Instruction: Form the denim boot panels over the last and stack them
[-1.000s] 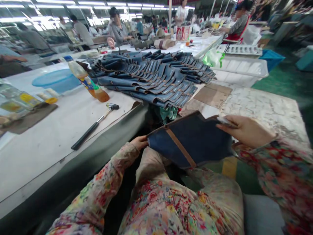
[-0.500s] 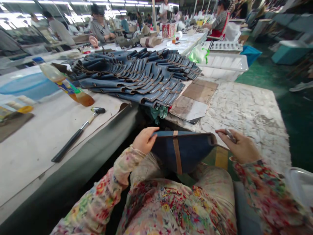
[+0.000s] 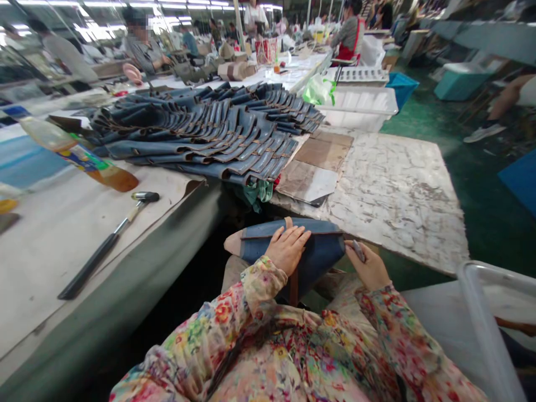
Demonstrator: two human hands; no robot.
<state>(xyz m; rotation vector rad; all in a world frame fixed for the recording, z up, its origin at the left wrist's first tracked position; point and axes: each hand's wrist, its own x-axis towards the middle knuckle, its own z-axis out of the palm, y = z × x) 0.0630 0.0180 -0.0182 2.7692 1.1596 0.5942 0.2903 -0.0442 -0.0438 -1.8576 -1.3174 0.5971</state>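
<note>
Across my lap lies a dark blue leather-like piece (image 3: 322, 254) with a brown strap down its middle and a pale tan tip at its left end. My left hand (image 3: 288, 248) rests flat on its upper face, fingers stretched out over the strap. At the piece's right end, my right hand (image 3: 371, 268) is closed around a small grey tool (image 3: 359, 251), whose kind I cannot make out. The right fingertips are at the edge of the piece; whether they also pinch it is unclear. Beyond, a pile of similar blue pieces (image 3: 201, 134) lies overlapped on the table.
A hammer (image 3: 111, 243) and a tilted bottle of brown liquid (image 3: 84, 159) lie on the left table (image 3: 37, 234). Cardboard sheets (image 3: 314, 167) sit on the worn white board (image 3: 389, 178). A clear plastic bin (image 3: 481, 312) stands at my right. Several people work farther back.
My left hand has moved from the piece's left end onto its top, laying flat. The piece has turned, its pale tip now showing. My right hand stays near the right end. The view has shifted right.
</note>
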